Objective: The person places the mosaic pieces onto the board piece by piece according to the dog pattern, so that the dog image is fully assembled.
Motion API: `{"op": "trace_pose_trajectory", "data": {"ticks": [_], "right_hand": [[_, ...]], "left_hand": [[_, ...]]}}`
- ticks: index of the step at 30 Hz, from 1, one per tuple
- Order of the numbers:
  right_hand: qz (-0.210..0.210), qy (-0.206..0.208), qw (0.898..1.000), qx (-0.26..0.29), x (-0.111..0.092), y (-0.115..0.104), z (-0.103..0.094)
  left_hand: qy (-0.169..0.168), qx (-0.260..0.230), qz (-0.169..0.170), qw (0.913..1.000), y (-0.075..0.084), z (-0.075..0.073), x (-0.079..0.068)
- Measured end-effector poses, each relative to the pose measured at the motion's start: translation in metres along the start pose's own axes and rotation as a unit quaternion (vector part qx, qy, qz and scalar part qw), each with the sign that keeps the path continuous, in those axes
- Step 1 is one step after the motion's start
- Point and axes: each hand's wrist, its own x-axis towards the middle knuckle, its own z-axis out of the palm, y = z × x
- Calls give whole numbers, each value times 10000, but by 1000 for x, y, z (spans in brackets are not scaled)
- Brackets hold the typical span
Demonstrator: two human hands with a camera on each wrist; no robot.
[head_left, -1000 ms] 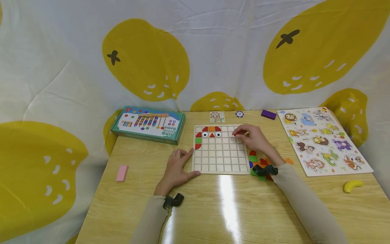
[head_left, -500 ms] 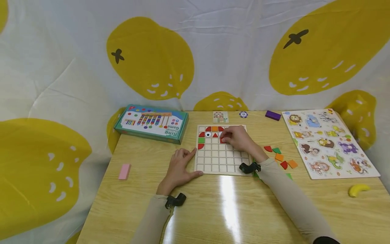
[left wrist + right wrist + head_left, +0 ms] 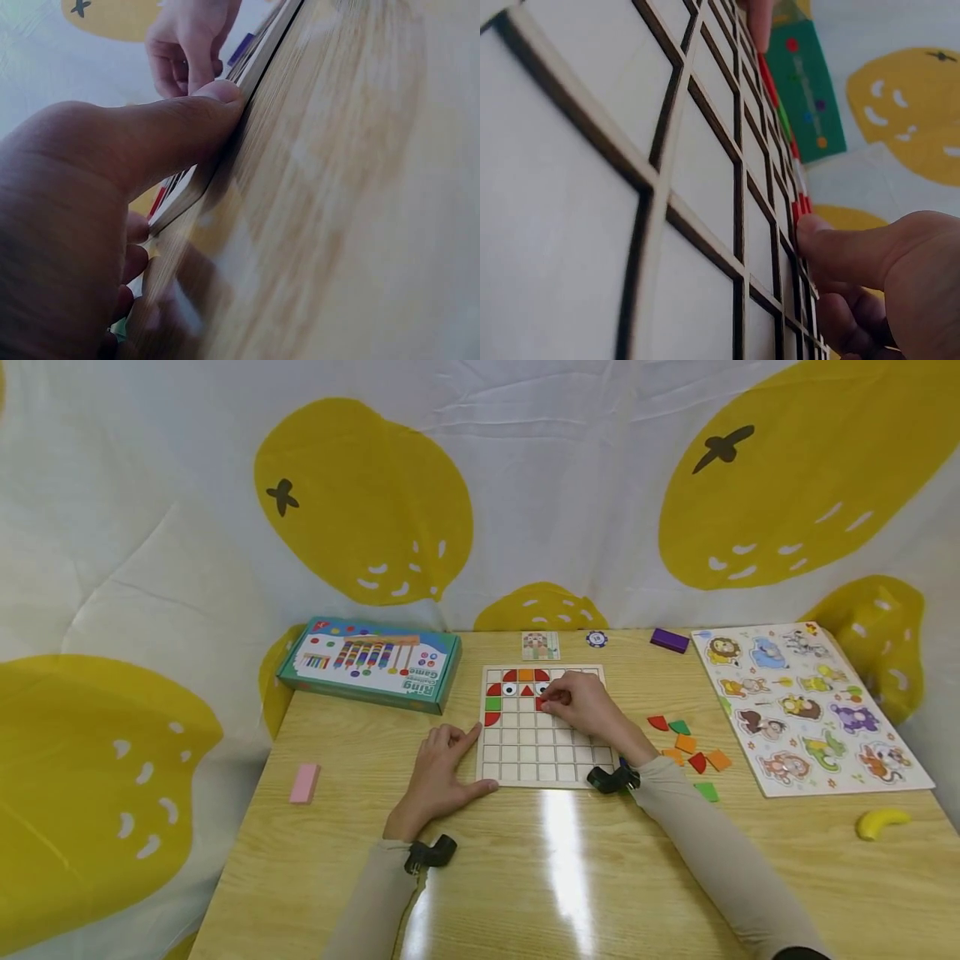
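A wooden grid board (image 3: 528, 752) lies on the table with square recesses. Along its upper left sit red, orange and green tiles and two eye tiles, the left eye tile (image 3: 509, 690) in plain sight. My right hand (image 3: 588, 706) pinches a small red tile (image 3: 539, 703) at the cell below the right eye tile, which the fingers partly cover. In the right wrist view the thumb (image 3: 817, 238) presses close to red at the grid. My left hand (image 3: 437, 777) rests at the board's left side, index fingertip and thumb touching its edge, fingers loosely extended.
Several loose tiles, among them an orange one (image 3: 686, 743), lie right of the board. A pattern card (image 3: 541, 646), a round chip (image 3: 597, 639) and a purple block (image 3: 669, 641) lie behind. Around stand a game box (image 3: 371, 664), pink block (image 3: 303, 783), animal puzzle (image 3: 810, 710) and toy banana (image 3: 882, 823).
My right hand has moved left across the board with the red tile, from its right side to below the right eye tile. Loose tiles beside the board came into sight. My left hand stays put.
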Motion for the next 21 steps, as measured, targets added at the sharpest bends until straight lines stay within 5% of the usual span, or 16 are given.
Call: {"op": "trace_pose_trajectory", "data": {"ticks": [8,16,21], "right_hand": [[-48,323,9994,132,-12,10,-11],[1105,585,9904,-586,-81,40,-81],[1504,207,9825,-1076,-111,58,-97]], "left_hand": [[90,114,90,9999,0,5,-1],[50,119,123,9998,2,6,0],[105,140,41,9998,1,4,-2]]}}
